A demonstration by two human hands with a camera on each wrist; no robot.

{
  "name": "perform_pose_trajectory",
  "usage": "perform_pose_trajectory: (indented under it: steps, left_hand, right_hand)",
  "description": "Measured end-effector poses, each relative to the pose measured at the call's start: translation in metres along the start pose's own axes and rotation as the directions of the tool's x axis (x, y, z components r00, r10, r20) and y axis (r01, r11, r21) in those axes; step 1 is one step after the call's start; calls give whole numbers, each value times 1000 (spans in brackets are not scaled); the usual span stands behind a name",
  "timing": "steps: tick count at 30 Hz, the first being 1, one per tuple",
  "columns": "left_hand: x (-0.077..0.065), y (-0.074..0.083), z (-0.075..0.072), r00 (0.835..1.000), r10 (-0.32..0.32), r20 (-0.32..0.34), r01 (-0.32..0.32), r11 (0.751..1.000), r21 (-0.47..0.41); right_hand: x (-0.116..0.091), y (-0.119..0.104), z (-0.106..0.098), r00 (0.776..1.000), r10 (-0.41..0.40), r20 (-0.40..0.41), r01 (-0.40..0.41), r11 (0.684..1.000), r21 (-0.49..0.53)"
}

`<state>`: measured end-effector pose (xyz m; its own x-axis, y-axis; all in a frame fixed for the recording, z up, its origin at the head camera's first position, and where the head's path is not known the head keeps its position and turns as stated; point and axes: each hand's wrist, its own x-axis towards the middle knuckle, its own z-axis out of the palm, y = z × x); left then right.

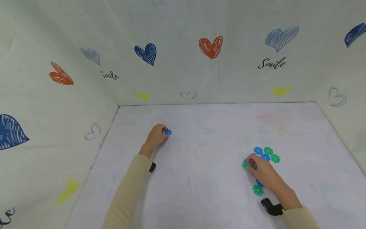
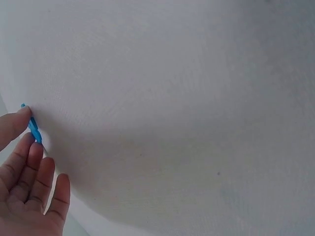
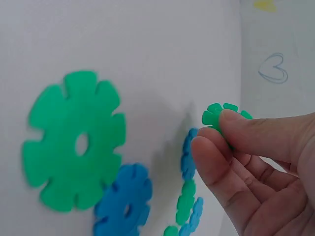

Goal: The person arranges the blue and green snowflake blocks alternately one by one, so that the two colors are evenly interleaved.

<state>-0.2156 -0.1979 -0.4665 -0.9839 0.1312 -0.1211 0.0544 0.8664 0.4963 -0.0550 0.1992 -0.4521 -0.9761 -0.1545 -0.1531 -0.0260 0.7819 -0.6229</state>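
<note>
Far back on the left of the table, my left hand pinches a blue snowflake disc between thumb and fingertips. The left wrist view shows that blue disc edge-on. On the right, my right hand pinches a green snowflake disc between thumb and forefinger, above the table. Around this hand lie more notched discs: a blue disc and a green disc beyond it, with another pair beside them. Nearer the wrist are a green disc and a blue disc that overlap.
The white table meets a pale cloth wall printed with hearts and words at the back and sides. A black wrist mount sits by the right wrist, and a smaller black piece by the left.
</note>
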Motion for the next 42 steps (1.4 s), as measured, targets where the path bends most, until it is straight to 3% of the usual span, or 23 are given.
perform_pose_trajectory:
  steps: [4, 8, 16, 20, 25, 42]
  left_hand:
    - [1, 1, 1, 1000, 11, 4, -11, 1000, 8]
    - [3, 1, 1, 1000, 19, 9, -19, 1000, 24]
    - [2, -1, -1, 1000, 6, 21, -6, 1000, 13]
    - [2, 1, -2, 1000, -7, 27, 7, 1000, 1]
    - [2, 1, -3, 1000, -17, 22, 16, 1000, 16]
    - [1, 4, -4, 999, -24, 30, 22, 999, 45]
  right_hand:
    - [16, -11, 3, 999, -30, -16, 32, 993, 118]
    - [41, -25, 11, 998, -59, -19, 62, 966, 252]
    - [94, -58, 44, 996, -82, 33, 57, 880, 471]
    - [116, -73, 61, 993, -110, 40, 72, 846, 529]
    - [140, -91, 81, 989, -129, 68, 67, 817, 573]
    - [181, -134, 114, 996, -92, 20, 63, 806, 588]
